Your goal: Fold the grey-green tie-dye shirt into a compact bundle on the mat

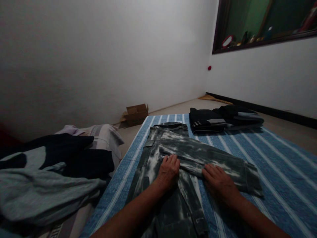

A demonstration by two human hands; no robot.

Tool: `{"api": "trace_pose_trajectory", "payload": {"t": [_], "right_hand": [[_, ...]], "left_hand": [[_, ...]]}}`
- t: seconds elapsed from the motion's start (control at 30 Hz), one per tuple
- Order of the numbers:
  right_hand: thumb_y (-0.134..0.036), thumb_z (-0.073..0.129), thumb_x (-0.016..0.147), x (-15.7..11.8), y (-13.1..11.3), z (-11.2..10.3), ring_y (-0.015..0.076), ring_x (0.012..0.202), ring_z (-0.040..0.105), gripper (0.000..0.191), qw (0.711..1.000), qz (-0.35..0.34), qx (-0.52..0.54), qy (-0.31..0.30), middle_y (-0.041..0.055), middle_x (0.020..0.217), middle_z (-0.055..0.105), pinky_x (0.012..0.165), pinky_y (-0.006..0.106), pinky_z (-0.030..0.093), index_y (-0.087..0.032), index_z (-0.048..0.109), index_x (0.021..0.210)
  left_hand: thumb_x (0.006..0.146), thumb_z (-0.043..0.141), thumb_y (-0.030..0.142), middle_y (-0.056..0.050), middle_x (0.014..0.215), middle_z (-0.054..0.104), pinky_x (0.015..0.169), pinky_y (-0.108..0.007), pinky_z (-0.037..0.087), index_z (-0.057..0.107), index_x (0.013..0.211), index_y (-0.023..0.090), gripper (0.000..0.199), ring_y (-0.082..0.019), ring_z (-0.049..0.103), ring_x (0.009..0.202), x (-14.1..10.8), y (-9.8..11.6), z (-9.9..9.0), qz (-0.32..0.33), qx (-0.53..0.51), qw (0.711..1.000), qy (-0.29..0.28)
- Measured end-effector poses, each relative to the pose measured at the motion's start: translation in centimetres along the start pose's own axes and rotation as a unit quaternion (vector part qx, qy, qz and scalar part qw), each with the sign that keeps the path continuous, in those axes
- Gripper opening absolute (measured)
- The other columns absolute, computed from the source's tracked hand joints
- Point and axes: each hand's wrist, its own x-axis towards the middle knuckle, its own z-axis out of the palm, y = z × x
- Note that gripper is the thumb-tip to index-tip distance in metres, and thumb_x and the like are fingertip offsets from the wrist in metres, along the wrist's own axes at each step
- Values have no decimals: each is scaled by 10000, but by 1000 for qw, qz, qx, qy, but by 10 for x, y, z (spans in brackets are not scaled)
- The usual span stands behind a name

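Observation:
A dark grey and white mottled garment (198,148) lies on a blue striped sheet (247,145), one long sleeve or leg stretched across to the right. My left hand (169,170) rests on its middle, fingers curled at the lower edge of that stretched part. Farther right, my right hand (218,180) has its fingers bent over the same lower edge. Both hands are closed on the fabric. The lower part of the garment runs toward me beneath my left forearm.
Folded black clothes (206,120) sit at the sheet's far edge. Dark and grey clothes (49,188) are heaped on the left. An open cardboard box (136,115) stands on the floor by the wall. A window (262,23) is at upper right.

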Motion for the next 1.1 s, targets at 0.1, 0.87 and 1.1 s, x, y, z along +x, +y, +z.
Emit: {"api": "trace_pose_trajectory", "payload": {"t": [0.1, 0.87, 1.1], "right_hand": [[-64, 470, 805, 3, -13, 3, 251, 1062, 595, 356, 998, 38, -14, -40, 120, 1142, 666, 879, 359, 471, -152, 634, 1109], [-228, 324, 951, 58, -10, -14, 196, 943, 643, 341, 977, 52, 165, -123, 95, 1029, 681, 801, 301, 507, -201, 662, 980], [-547, 326, 949, 76, -31, 30, 263, 1419, 226, 641, 952, 64, 211, -213, 148, 1522, 298, 1132, 504, 227, -153, 369, 1453]], "left_hand": [[879, 442, 84, -147, 1090, 611, 905, -430, 427, 598, 964, 117, 181, -273, 551, 1036, 2, -4, -3, -38, 29, 999, -9], [892, 462, 109, -157, 1092, 619, 855, -408, 442, 619, 885, 115, 157, -262, 562, 1014, -11, -13, 12, 16, 20, 999, 28], [896, 458, 122, -138, 1028, 628, 841, -411, 447, 608, 874, 134, 151, -256, 567, 977, -15, -12, 17, 6, -1, 999, 42]]}}
